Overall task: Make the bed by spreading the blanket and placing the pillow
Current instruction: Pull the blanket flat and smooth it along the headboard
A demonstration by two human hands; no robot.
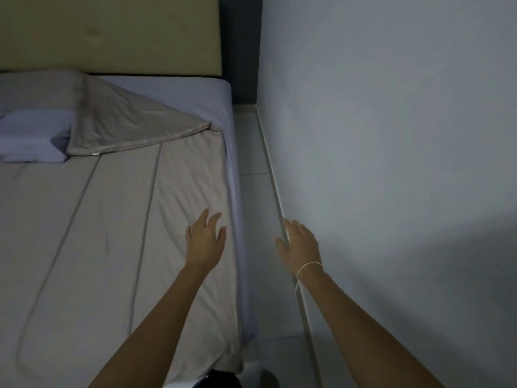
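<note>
A beige blanket [112, 233] with stitched lines lies spread over the bed, its top corner [134, 127] folded back near the headboard. A pale lilac pillow [30, 138] lies at the far left, partly under the folded edge. The lilac fitted sheet [195, 91] shows at the head and along the bed's right side. My left hand [205, 239] hovers over or touches the blanket near the right edge, fingers spread and holding nothing. Over the floor gap by the wall, my right hand [300, 247] is held out with relaxed fingers and is empty.
A tan padded headboard [112, 35] stands behind the bed. A grey wall [391, 135] runs close along the right, leaving a narrow strip of tiled floor [251, 152] beside the mattress. Something dark [221, 379] shows at the bottom edge.
</note>
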